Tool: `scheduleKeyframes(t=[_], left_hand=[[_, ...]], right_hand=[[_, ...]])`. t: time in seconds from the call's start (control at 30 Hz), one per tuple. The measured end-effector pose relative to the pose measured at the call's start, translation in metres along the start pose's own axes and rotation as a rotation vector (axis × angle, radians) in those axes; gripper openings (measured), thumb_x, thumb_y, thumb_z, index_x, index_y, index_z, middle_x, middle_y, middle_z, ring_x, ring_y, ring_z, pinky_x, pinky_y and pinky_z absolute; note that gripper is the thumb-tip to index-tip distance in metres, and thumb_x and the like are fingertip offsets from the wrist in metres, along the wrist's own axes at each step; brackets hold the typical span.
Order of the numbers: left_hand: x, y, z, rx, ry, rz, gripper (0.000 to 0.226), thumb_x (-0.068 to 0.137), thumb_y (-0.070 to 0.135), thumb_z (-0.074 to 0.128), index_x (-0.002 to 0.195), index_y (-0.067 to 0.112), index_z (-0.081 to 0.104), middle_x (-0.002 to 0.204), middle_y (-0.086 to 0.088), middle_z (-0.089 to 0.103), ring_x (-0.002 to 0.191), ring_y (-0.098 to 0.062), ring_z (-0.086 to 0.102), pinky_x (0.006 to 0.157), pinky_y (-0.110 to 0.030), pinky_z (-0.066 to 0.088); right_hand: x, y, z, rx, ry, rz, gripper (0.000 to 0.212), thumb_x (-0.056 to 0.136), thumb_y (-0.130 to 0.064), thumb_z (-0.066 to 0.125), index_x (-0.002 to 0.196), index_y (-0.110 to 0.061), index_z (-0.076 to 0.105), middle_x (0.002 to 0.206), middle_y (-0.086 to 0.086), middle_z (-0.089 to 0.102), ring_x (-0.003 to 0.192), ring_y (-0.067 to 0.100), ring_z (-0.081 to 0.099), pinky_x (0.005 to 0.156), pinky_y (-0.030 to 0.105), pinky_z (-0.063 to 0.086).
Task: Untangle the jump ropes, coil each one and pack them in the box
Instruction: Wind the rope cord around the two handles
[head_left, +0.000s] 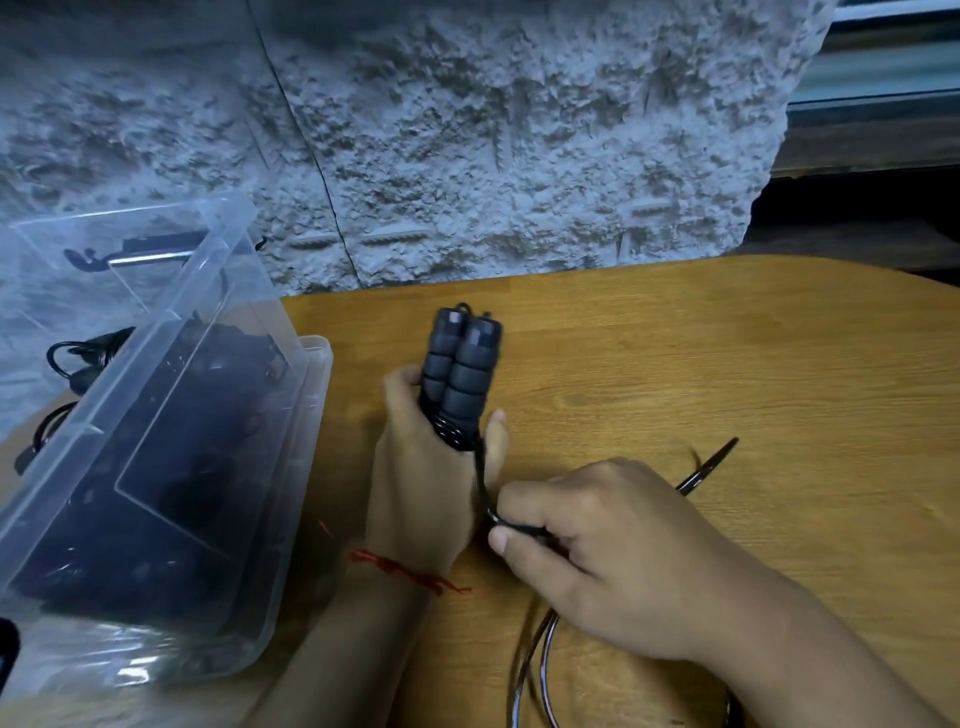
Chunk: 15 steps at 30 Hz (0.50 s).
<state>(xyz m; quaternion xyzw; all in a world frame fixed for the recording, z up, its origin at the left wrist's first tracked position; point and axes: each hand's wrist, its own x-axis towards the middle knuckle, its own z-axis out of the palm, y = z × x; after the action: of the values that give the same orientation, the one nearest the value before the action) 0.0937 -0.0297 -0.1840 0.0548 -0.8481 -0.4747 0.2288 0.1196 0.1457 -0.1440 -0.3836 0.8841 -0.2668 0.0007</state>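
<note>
1. Nearest us, at 6 o'clock, a loose run of the jump rope's black cord (527, 657) lies in two glossy strands on the wooden table (727, 364) and leaves the frame at the bottom edge.
2. At 5 o'clock the right hand (613, 551) rests low over the table. Its fingers are curled, and thumb and forefinger pinch the cord. From that pinch the cord runs up toward 12 o'clock to the left hand.
3. Beyond the right hand, at 3 o'clock, another stretch of the cord (709, 467) slants across the table, blurred.
4. Just left of the right hand, at 6 o'clock from the centre, the left hand (426, 467) stands upright with its back to us. Its fingers are wrapped tight round the lower part of the two handles (462, 364), the thumb up along their right side. A red thread (405, 569) circles that wrist.
5. The handles are dark, ribbed foam grips, held side by side and pointing to 12 o'clock above the fist. Several turns of the cord (452, 434) are wound round them just above the thumb. We can read no lettering on the grips; they are slightly blurred.
6. At 8 o'clock a clear plastic box (291, 467) sits on the table's left edge, just beside the left hand, with a dark mass of packed ropes (156, 493) inside.
7. Its lid (130, 291) stands open at 10 o'clock, and more black rope (78, 358) shows to the left of the box.
8. Farthest, at 12 o'clock, a rough grey wall (519, 130) rises behind the table.
</note>
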Motion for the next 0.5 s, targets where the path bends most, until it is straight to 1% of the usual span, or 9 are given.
scheduleKeyframes(t=[0.07, 0.1, 0.17, 0.2, 0.3, 0.33, 0.4, 0.47, 0.5], left_hand=[[0.0008, -0.0006, -0.0013, -0.059, 0.026, -0.080, 0.063, 0.084, 0.025, 0.087, 0.128, 0.017, 0.043, 0.084, 0.010, 0.060, 0.073, 0.004, 0.064, 0.060, -0.006, 0.043], [0.0019, -0.0019, -0.0019, -0.097, 0.031, -0.095, 0.068, 0.084, 0.025, 0.088, 0.132, 0.015, 0.041, 0.086, 0.005, 0.061, 0.074, 0.003, 0.064, 0.061, -0.007, 0.045], [0.0046, 0.0001, -0.0026, -0.173, 0.040, -0.125, 0.077, 0.080, 0.028, 0.091, 0.136, 0.020, 0.037, 0.092, -0.003, 0.065, 0.078, -0.005, 0.066, 0.067, -0.012, 0.049], [0.0059, -0.0013, -0.0019, -0.213, 0.049, -0.149, 0.080, 0.079, 0.030, 0.092, 0.136, 0.023, 0.036, 0.093, -0.004, 0.067, 0.079, -0.008, 0.067, 0.069, -0.015, 0.050], [0.0058, -0.0022, -0.0003, -0.243, 0.063, -0.162, 0.084, 0.075, 0.035, 0.094, 0.135, 0.023, 0.036, 0.089, -0.004, 0.067, 0.078, -0.011, 0.068, 0.069, -0.018, 0.052], [0.0039, -0.0022, 0.0006, -0.221, 0.064, -0.143, 0.084, 0.074, 0.039, 0.093, 0.134, 0.023, 0.036, 0.090, -0.004, 0.067, 0.078, -0.012, 0.068, 0.068, -0.016, 0.051], [-0.0012, -0.0003, 0.0030, -0.181, 0.046, -0.099, 0.081, 0.075, 0.041, 0.092, 0.132, 0.020, 0.037, 0.090, -0.001, 0.065, 0.076, -0.009, 0.066, 0.064, -0.014, 0.049], [-0.0027, -0.0024, 0.0045, -0.101, -0.023, -0.031, 0.071, 0.081, 0.033, 0.089, 0.130, 0.020, 0.039, 0.090, 0.006, 0.064, 0.075, -0.005, 0.065, 0.061, -0.014, 0.047], [-0.0020, -0.0032, 0.0035, -0.064, -0.092, -0.002, 0.066, 0.084, 0.029, 0.087, 0.129, 0.025, 0.039, 0.091, 0.009, 0.065, 0.077, -0.004, 0.066, 0.061, -0.015, 0.048]], right_hand=[[-0.0011, 0.0007, -0.0025, 0.048, 0.050, 0.023, 0.031, 0.100, -0.045, 0.050, 0.075, -0.029, 0.043, 0.057, -0.013, 0.041, 0.056, 0.013, 0.044, 0.053, 0.035, 0.037], [-0.0016, 0.0002, -0.0040, 0.078, 0.069, 0.028, 0.032, 0.100, -0.044, 0.051, 0.074, -0.027, 0.044, 0.057, -0.012, 0.042, 0.056, 0.013, 0.044, 0.053, 0.035, 0.037], [-0.0025, -0.0008, -0.0066, 0.169, 0.099, 0.034, 0.035, 0.100, -0.040, 0.055, 0.070, -0.023, 0.045, 0.056, -0.009, 0.044, 0.055, 0.016, 0.047, 0.052, 0.031, 0.035], [-0.0028, -0.0007, -0.0080, 0.219, 0.114, 0.041, 0.036, 0.099, -0.037, 0.056, 0.069, -0.022, 0.045, 0.055, -0.007, 0.045, 0.055, 0.018, 0.049, 0.051, 0.029, 0.033], [-0.0018, -0.0003, -0.0106, 0.294, 0.117, 0.038, 0.039, 0.099, -0.032, 0.060, 0.066, -0.019, 0.044, 0.053, -0.003, 0.043, 0.052, 0.023, 0.048, 0.050, 0.034, 0.034], [-0.0015, -0.0008, -0.0099, 0.300, 0.100, 0.028, 0.040, 0.099, -0.030, 0.060, 0.065, -0.018, 0.043, 0.052, -0.003, 0.042, 0.052, 0.023, 0.048, 0.050, 0.034, 0.034], [-0.0016, -0.0019, -0.0084, 0.309, 0.081, 0.007, 0.040, 0.099, -0.027, 0.062, 0.065, -0.018, 0.042, 0.052, -0.005, 0.041, 0.050, 0.020, 0.047, 0.051, 0.030, 0.031], [-0.0023, -0.0005, -0.0069, 0.330, 0.116, -0.005, 0.040, 0.101, -0.026, 0.062, 0.067, -0.019, 0.043, 0.053, -0.006, 0.042, 0.049, 0.019, 0.047, 0.051, 0.029, 0.031], [-0.0025, 0.0015, -0.0067, 0.335, 0.153, -0.008, 0.039, 0.103, -0.027, 0.062, 0.068, -0.020, 0.044, 0.055, -0.006, 0.043, 0.050, 0.019, 0.047, 0.050, 0.031, 0.033]])
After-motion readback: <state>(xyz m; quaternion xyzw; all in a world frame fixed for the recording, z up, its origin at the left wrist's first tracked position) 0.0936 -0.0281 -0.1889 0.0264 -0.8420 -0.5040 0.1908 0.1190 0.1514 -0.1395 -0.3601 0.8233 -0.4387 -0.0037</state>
